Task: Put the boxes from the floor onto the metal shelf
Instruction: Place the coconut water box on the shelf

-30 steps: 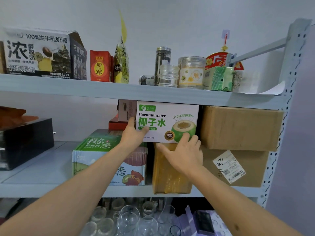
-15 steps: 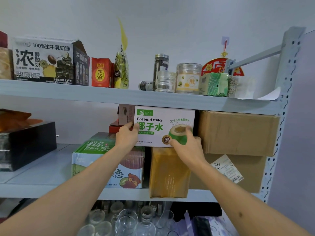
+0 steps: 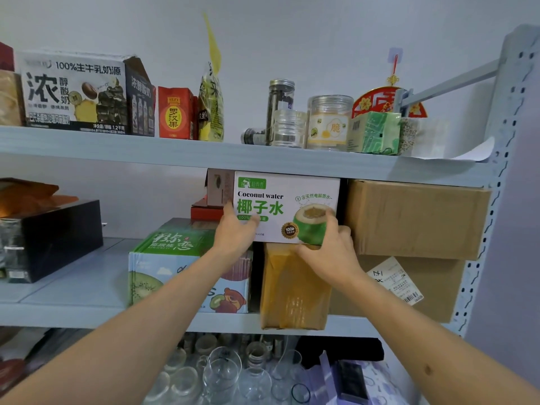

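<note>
A white coconut water box sits on the middle level of the grey metal shelf, resting on a tall brown box and just under the upper board. My left hand presses flat on the box's lower left front, fingers spread. My right hand presses against its lower right front corner. Neither hand wraps around the box.
A green kiwi drink box stands left of the brown box. Two stacked cardboard cartons fill the right side. A black box sits far left. Jars and cartons line the top board. Glassware crowds the level below.
The coconut water box has been pushed a little deeper into the shelf. My right hand slid from under the box up to its lower right front corner.
</note>
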